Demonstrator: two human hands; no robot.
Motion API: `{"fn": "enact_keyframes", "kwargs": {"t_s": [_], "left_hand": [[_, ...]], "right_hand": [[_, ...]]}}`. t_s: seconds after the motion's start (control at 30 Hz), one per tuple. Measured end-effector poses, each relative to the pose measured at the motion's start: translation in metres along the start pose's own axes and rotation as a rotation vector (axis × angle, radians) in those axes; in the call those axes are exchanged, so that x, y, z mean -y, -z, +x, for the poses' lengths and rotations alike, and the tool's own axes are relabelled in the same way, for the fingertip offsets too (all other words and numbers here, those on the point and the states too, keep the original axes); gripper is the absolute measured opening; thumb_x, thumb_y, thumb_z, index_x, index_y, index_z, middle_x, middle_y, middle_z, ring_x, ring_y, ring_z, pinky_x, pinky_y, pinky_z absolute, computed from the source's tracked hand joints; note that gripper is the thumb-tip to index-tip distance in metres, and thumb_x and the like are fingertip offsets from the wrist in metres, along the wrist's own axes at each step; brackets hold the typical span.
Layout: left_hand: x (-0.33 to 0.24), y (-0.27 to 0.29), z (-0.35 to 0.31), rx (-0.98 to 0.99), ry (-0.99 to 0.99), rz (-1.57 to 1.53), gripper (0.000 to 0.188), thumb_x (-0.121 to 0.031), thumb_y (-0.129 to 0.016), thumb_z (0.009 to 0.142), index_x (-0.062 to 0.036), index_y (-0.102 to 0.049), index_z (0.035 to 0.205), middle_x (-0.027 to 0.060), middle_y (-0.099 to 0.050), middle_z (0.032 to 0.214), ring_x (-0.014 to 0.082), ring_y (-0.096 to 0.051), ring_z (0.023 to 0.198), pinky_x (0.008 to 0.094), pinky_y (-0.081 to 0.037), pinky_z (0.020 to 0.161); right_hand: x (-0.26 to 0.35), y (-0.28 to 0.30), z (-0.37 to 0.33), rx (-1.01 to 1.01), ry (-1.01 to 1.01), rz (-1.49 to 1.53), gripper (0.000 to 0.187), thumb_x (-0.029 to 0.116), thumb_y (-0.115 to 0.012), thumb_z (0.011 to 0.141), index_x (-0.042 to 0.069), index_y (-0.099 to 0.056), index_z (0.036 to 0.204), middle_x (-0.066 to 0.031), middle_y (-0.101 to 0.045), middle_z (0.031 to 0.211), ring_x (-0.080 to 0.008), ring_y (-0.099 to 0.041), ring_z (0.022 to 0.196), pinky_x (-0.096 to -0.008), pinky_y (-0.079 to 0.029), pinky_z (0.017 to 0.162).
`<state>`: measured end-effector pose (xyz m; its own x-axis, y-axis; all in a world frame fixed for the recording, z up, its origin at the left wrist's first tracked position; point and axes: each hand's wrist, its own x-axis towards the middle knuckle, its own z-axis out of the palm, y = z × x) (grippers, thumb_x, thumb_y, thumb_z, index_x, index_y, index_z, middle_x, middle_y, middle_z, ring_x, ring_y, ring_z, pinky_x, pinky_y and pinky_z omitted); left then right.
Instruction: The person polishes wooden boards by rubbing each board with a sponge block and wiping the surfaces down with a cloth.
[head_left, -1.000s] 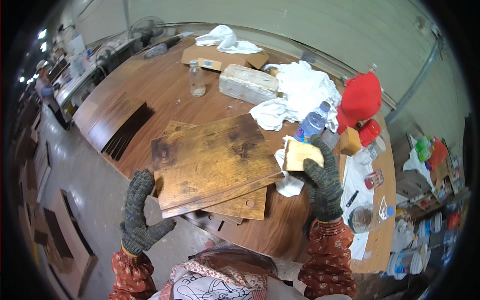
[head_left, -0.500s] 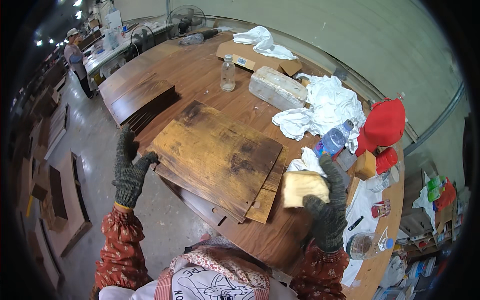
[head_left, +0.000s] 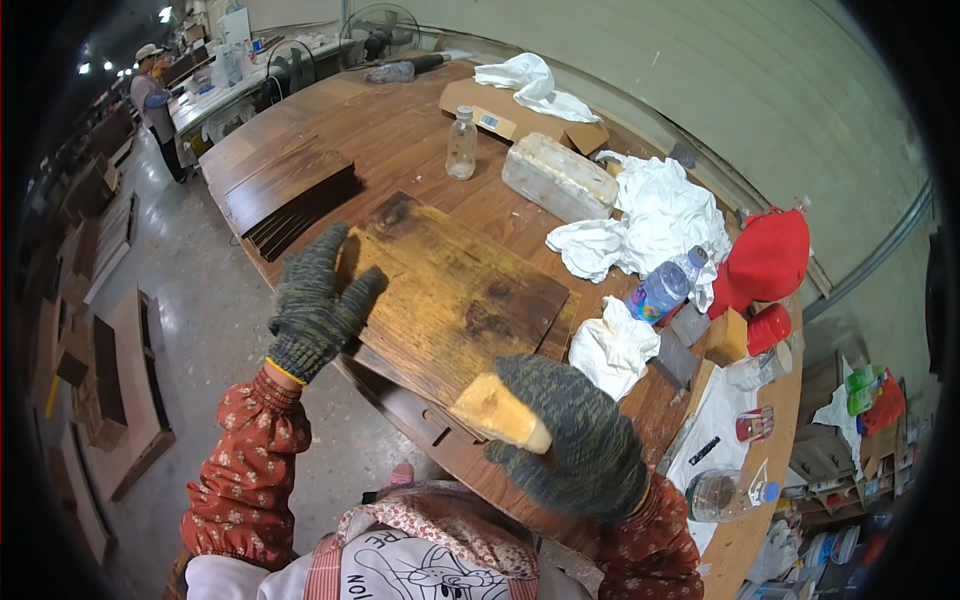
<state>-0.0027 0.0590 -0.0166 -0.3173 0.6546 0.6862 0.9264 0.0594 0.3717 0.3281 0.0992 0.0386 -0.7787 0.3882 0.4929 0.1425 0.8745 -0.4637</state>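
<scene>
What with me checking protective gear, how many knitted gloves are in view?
2: one on the left grip, at the left end of the top wood-grain board; one on the right grip, holding a yellow sponge. Others may be hidden.

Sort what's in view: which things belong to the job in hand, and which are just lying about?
Apparently in use:
yellow sponge, gripped by the right hand
top wooden board, at the left hand

Apparently just lying about:
upright clear bottle
red cap
cardboard box
</scene>
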Motion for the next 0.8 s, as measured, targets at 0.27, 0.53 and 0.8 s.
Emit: {"fn": "enact_keyframes", "kwargs": {"t_s": [0.27,0.53,0.8], "left_hand": [[-0.003,0.006,-0.002,0.174,0.106,0.022,0.081,-0.052,-0.079,0.081,-0.0018,-0.052,0.14,0.0235,-0.062,0.128,0.0381,-0.059,0.116,0.0488,-0.047,0.099],[0.008,0.018,-0.016,0.267,-0.075,-0.949,0.105,-0.031,-0.091,0.073,-0.0063,-0.031,0.156,0.0157,-0.033,0.159,0.0294,-0.031,0.149,0.0431,-0.034,0.118],[0.033,0.036,-0.006,0.406,-0.141,-0.357,0.122,-0.035,-0.098,0.059,-0.0067,-0.03,0.157,0.0157,-0.026,0.163,0.0288,-0.026,0.151,0.0455,-0.025,0.122]], "right_hand": [[-0.105,0.039,0.035,-0.208,-0.329,-0.162,0.068,0.013,-0.078,0.084,0.001,-0.048,0.143,-0.0159,-0.059,0.133,-0.0272,-0.059,0.121,-0.0377,-0.046,0.106],[-0.142,0.013,0.053,-0.372,-0.348,0.885,0.071,0.006,-0.076,0.088,0.003,-0.038,0.149,-0.0099,-0.059,0.129,-0.0181,-0.06,0.113,-0.0307,-0.051,0.096],[-0.134,0.007,0.044,-0.339,-0.438,0.833,0.072,0.013,-0.074,0.087,0.005,-0.039,0.149,-0.0134,-0.058,0.128,-0.0252,-0.062,0.114,-0.0374,-0.057,0.09]]}}
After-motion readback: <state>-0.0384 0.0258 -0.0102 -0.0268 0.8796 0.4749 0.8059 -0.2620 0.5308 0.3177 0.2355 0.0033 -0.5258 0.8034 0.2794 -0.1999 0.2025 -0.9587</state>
